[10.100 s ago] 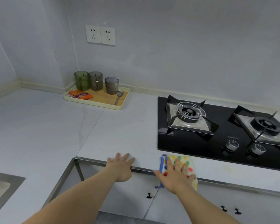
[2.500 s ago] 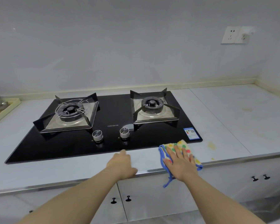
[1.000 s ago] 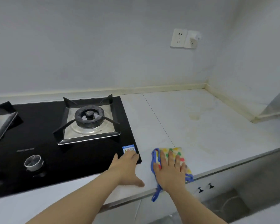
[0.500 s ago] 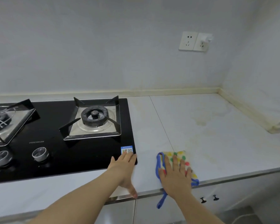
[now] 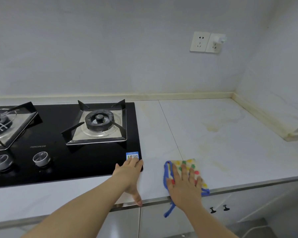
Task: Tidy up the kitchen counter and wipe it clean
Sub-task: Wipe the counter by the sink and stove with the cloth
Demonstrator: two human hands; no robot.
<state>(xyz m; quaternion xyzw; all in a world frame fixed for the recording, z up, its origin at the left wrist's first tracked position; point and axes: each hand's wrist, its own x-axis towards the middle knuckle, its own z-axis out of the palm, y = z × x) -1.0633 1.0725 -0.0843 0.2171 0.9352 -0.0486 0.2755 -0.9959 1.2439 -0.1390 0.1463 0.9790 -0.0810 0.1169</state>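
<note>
A yellow cloth (image 5: 190, 166) with coloured dots and a blue border lies on the white counter (image 5: 222, 152) near its front edge, just right of the stove. My right hand (image 5: 184, 184) presses flat on it, fingers spread; a blue loop of the cloth hangs over the edge. My left hand (image 5: 130, 176) rests flat on the counter at the front right corner of the black gas stove (image 5: 67, 152), fingers on the glass, holding nothing. Yellowish stains mark the counter to the right of the cloth.
The stove has two burners and two knobs (image 5: 40, 158). A double wall socket (image 5: 207, 42) sits on the back wall. A raised ledge (image 5: 265, 121) bounds the counter on the right. Cabinet doors with small black handles (image 5: 219, 209) are below the edge.
Over ten seconds both hands and the cloth travelled right along the counter's front edge, from left of the stove to its right side. In the last half second the hands barely moved.
</note>
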